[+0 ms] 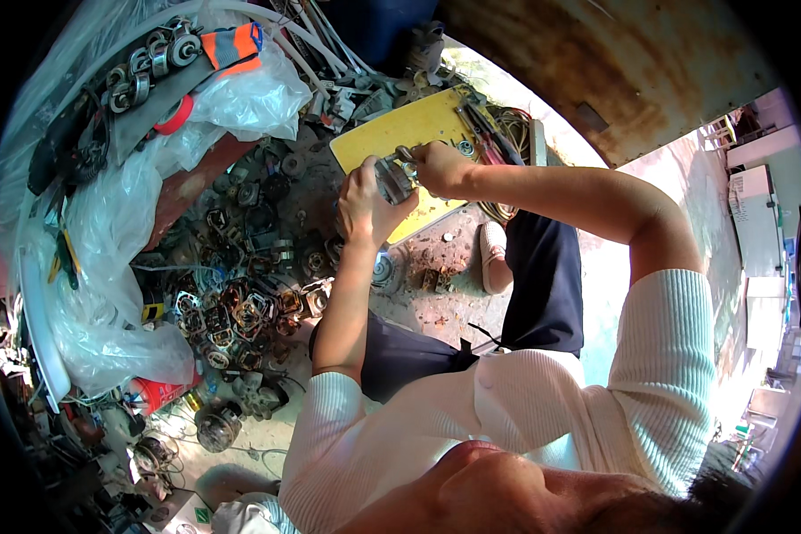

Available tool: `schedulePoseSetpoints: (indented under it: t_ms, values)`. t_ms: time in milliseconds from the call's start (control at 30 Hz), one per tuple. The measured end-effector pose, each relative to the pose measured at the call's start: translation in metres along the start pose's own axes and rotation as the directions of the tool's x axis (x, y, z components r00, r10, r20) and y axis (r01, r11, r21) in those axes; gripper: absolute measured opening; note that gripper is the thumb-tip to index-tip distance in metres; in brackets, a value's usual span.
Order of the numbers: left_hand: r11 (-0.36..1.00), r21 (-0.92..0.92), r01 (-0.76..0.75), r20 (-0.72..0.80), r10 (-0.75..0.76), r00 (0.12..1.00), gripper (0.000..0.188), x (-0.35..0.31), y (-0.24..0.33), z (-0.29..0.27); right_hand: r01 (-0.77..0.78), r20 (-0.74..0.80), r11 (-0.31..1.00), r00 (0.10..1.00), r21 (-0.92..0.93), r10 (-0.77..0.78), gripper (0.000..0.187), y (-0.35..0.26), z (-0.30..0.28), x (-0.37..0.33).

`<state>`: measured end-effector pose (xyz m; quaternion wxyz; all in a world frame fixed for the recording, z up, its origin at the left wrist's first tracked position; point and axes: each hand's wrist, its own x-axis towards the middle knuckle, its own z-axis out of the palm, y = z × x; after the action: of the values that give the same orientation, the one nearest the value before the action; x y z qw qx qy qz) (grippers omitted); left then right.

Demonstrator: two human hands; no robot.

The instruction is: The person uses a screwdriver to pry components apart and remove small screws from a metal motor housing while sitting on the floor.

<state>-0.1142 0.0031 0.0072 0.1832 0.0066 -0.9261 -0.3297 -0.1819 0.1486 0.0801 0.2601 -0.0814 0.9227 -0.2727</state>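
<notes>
My left hand [365, 206] is closed around a grey metal part [393, 181] with ridged or slotted sides, its thumb along the lower edge. Against the far right end of that part, my right hand [443, 169] is closed in a pinch. A small shiny metal piece [405, 154] shows at its fingertips, but whether it is a tool or part of the block cannot be made out. Both hands are over a yellow board [378, 133]. On the board beside my right hand lie hand tools with red and dark handles [489, 138] and a small round metal piece [465, 148].
Heaps of motor parts and metal frames [240, 311] cover the ground on the left. Clear plastic sheeting [120, 267] hangs beyond them, near a red tape roll [174, 116]. Coiled wire [511, 125] lies right of the board. A large rusty panel [614, 67] stands at the far right.
</notes>
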Motion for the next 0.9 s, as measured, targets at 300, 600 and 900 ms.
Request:
schedulePoseSetpoints:
  t_ms: [300, 600, 900]
  values:
    - [0.999, -0.020, 0.041, 0.042, -0.040, 0.998, 0.081, 0.000, 0.002, -0.001, 0.446, -0.417, 0.879, 0.841, 0.171, -0.345, 0.049, 0.049, 0.067, -0.017]
    - [1.000, -0.011, 0.007, 0.077, -0.006, 0.997, 0.085, -0.001, 0.002, -0.008, 0.416, -0.246, 0.863, 0.903, 0.286, -0.353, 0.050, 0.060, 0.059, -0.020]
    - [1.000, 0.004, -0.027, 0.156, 0.026, 0.987, 0.108, -0.005, 0.003, -0.014, -0.552, 0.664, 0.717, 0.729, 0.426, 0.166, 0.020, -0.034, -0.069, 0.029]
